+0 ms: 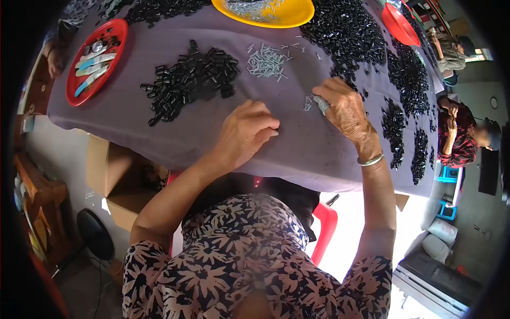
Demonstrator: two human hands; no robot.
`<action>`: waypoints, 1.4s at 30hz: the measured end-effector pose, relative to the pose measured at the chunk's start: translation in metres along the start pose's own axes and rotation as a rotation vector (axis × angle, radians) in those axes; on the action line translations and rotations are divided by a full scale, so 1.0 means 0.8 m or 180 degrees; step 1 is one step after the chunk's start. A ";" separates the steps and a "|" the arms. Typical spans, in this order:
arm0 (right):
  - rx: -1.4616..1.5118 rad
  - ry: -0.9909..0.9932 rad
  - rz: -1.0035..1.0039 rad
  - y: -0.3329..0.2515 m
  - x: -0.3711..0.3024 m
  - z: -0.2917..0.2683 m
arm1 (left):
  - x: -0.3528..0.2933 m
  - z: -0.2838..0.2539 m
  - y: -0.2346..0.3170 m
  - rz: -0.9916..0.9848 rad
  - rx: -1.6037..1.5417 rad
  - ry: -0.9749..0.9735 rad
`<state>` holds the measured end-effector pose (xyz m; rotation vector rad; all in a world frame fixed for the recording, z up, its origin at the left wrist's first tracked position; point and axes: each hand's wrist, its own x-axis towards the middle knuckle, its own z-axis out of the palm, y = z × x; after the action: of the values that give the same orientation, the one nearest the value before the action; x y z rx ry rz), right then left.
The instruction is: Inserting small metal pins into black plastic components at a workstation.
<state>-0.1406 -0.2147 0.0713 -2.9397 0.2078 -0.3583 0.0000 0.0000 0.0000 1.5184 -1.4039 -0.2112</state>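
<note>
Head view shows the left hand (244, 132) and right hand (348, 110) with fingers curled over the cloth (303, 157); whether either grips anything, I cannot tell. Loose pins (308, 103) lie just left of the right hand, the pin pile (266, 62) beyond, black pieces (178, 87) farther left.

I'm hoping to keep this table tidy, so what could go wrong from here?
The pile of small grey pins lies close to the heap of black pieces, so a nudge might mix them. A few loose pins lie beside the right hand and could get scattered if it brushes them. At the right, the strip of black pieces sits near the edge of the tablecloth; a tug could spill some.
</note>
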 end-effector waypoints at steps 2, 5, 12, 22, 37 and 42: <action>-0.0285 -0.0210 -0.0343 0.003 0.005 -0.005 | 0.002 0.003 0.001 -0.0150 -0.0229 0.0025; -0.0382 -0.0154 -0.0552 0.000 0.017 0.004 | 0.000 -0.004 0.000 0.0013 0.0085 -0.0117; -0.0684 -0.0435 -0.0634 0.010 0.032 0.010 | 0.000 -0.005 -0.002 -0.0012 0.0113 -0.0141; 0.2179 0.0091 0.0935 -0.004 0.006 0.020 | -0.002 -0.006 0.000 -0.0224 -0.0581 0.0189; 0.4644 -0.0736 0.1669 -0.065 -0.003 0.048 | 0.004 -0.011 0.003 -0.0728 -0.1233 0.0346; 0.4761 -0.0690 0.1971 -0.076 -0.004 0.051 | -0.001 -0.008 0.002 -0.0446 -0.0856 0.0361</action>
<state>-0.1262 -0.1487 0.0427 -1.3297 0.5050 -0.0209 0.0034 0.0042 0.0036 1.3827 -1.1314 -0.3789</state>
